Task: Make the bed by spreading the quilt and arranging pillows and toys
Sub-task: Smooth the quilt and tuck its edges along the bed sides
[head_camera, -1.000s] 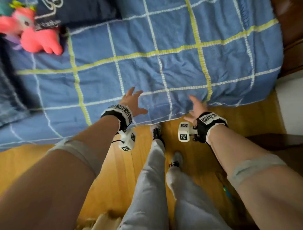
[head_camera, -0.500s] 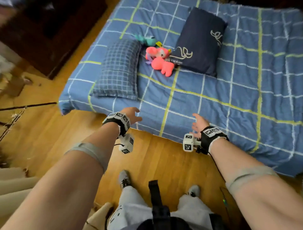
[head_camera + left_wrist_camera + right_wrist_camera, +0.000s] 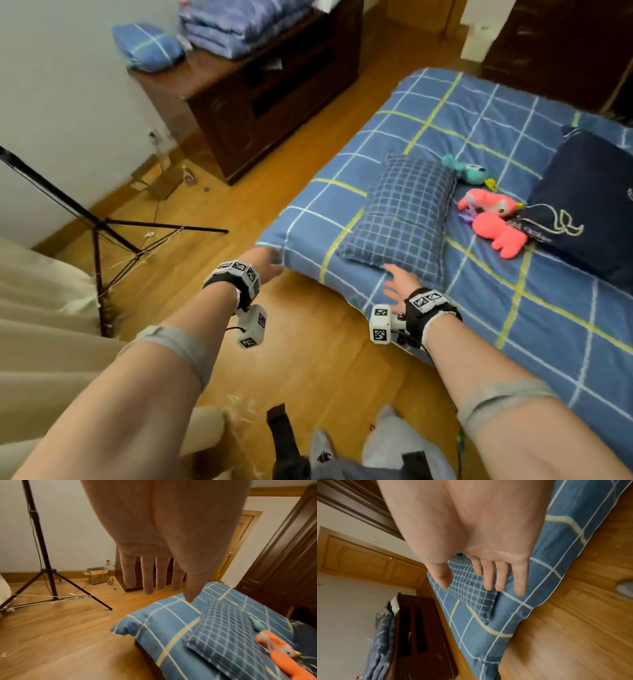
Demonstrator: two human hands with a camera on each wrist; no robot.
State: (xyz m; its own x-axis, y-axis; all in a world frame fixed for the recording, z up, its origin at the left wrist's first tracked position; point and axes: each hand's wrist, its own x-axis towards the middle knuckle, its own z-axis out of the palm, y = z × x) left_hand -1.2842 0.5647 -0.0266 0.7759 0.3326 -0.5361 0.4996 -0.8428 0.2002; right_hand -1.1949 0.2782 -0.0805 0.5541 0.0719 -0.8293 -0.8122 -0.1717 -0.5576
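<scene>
A blue quilt (image 3: 455, 137) with white and yellow lines lies spread over the bed. On it rest a blue checked pillow (image 3: 404, 212), a teal toy (image 3: 469, 169), a pink plush toy (image 3: 496, 219) and a dark navy pillow (image 3: 589, 195). My left hand (image 3: 267, 262) hovers open over the floor just off the quilt's corner (image 3: 120, 628), holding nothing. My right hand (image 3: 397, 284) is open above the quilt's edge, just short of the checked pillow (image 3: 471, 588), fingers spread.
A dark wooden cabinet (image 3: 260, 99) stands by the wall with folded blue bedding (image 3: 239, 24) on top. A black tripod (image 3: 99, 226) stands on the wooden floor at left, near a small cardboard box (image 3: 97, 574). A dark wardrobe (image 3: 283, 561) rises behind the bed. Beige fabric (image 3: 41, 325) lies at left.
I have moved along the bed toward its corner and the view swung left; the cabinet and tripod have come into sight. Both hands stay open and now reach toward the checked pillow's end.
</scene>
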